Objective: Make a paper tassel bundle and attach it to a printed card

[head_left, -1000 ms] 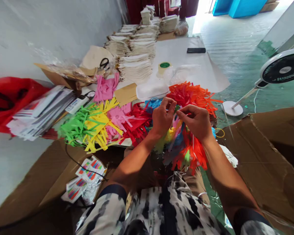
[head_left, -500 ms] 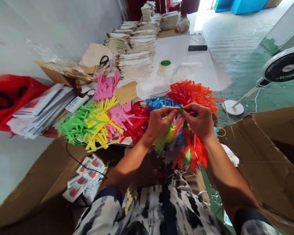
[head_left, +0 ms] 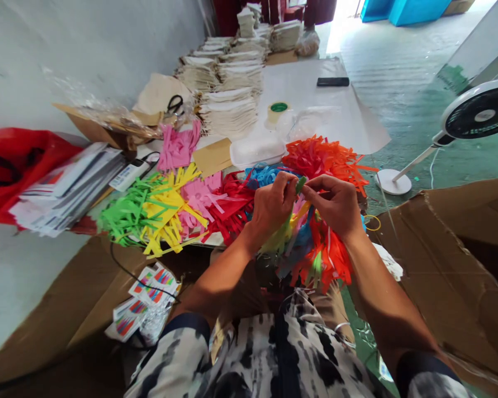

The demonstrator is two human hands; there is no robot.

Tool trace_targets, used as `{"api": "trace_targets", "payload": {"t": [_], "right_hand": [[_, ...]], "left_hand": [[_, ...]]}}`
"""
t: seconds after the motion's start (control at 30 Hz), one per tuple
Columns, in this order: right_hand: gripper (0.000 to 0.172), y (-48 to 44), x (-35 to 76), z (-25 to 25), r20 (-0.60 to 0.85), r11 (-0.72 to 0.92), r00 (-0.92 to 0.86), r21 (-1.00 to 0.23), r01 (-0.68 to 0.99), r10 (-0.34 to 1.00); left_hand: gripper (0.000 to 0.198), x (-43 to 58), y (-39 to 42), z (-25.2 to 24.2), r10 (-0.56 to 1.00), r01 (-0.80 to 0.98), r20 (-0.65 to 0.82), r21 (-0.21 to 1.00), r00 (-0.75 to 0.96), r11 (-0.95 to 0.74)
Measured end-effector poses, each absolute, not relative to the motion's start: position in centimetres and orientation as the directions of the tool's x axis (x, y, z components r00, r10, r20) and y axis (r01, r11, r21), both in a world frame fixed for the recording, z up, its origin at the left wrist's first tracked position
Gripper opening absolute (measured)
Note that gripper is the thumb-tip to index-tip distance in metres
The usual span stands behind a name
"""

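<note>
A small green paper strip (head_left: 301, 184) is pinched between the fingertips of my left hand (head_left: 275, 202) and my right hand (head_left: 334, 203), which nearly meet at the table's front edge. Beneath them hangs a bunch of mixed streamers (head_left: 323, 254) in red-orange, yellow, blue and green, partly hidden by my hands. Behind my hands lie blue strips (head_left: 263, 175) and a heap of orange fringed strips (head_left: 326, 160). To the left are fringed piles in red (head_left: 234, 204), pink (head_left: 203, 196), yellow (head_left: 166, 204) and green (head_left: 124, 213).
Stacks of off-white sheets (head_left: 228, 110) stand farther back, with a tape roll (head_left: 278, 112), a white plastic tray (head_left: 257, 150) and a black object (head_left: 332, 82) nearby. Scissors (head_left: 175, 104) lie at left. A white fan (head_left: 477, 113) and cardboard (head_left: 452, 260) are on the right.
My left hand has turned, its fingers curling upward around the green strip, which has shifted slightly left. My right hand has stayed nearly in place.
</note>
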State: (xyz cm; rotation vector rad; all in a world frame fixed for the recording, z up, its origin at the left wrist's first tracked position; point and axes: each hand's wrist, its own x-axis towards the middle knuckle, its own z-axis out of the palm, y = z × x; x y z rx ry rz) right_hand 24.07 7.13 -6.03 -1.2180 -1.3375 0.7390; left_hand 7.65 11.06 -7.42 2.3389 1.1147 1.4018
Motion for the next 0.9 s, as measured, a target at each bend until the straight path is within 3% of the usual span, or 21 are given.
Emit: {"api": "trace_targets", "payload": {"t": [0.17,0.3,0.37,0.43,0.57,0.63,0.8,0.9], "right_hand": [[0.019,7.2,24.4,-5.5,0.332,0.303,0.190,-0.938,0.167,0.924],[0.028,7.5,24.8,-5.3,0.300,0.285,0.151,-0.952,0.111,0.942],[0.033,7.6,25.2,-5.5,0.267,0.261,0.118,-0.963,0.064,0.957],[0.032,7.8,25.6,-5.8,0.243,0.239,0.108,-0.970,0.048,0.964],[0.020,7.8,26.5,-5.9,0.283,0.264,0.205,-0.958,0.113,0.937],[0.016,7.9,26.9,-5.8,0.321,0.283,0.266,-0.944,0.172,0.909],[0.018,8.1,27.6,-5.1,0.406,0.318,0.341,-0.904,0.286,0.848],[0.024,7.9,27.5,-4.5,0.395,0.315,0.288,-0.905,0.287,0.873]], "left_hand": [[0.028,7.6,11.6,-7.2,0.639,0.562,0.689,0.396,0.341,-0.727],[0.030,7.7,12.2,-6.8,0.542,0.575,0.707,0.233,0.454,-0.785],[0.029,7.8,12.3,-6.3,0.525,0.567,0.705,0.210,0.476,-0.797],[0.032,7.9,12.4,-5.8,0.565,0.522,0.680,0.303,0.468,-0.797],[0.046,7.9,12.6,-5.2,0.716,0.308,0.517,0.663,0.469,-0.682],[0.049,7.7,12.9,-5.4,0.747,0.224,0.435,0.769,0.504,-0.599],[0.039,7.1,13.7,-5.9,0.737,0.128,0.296,0.880,0.607,-0.458],[0.031,7.4,14.0,-5.4,0.737,0.179,0.354,0.825,0.576,-0.535]]}}
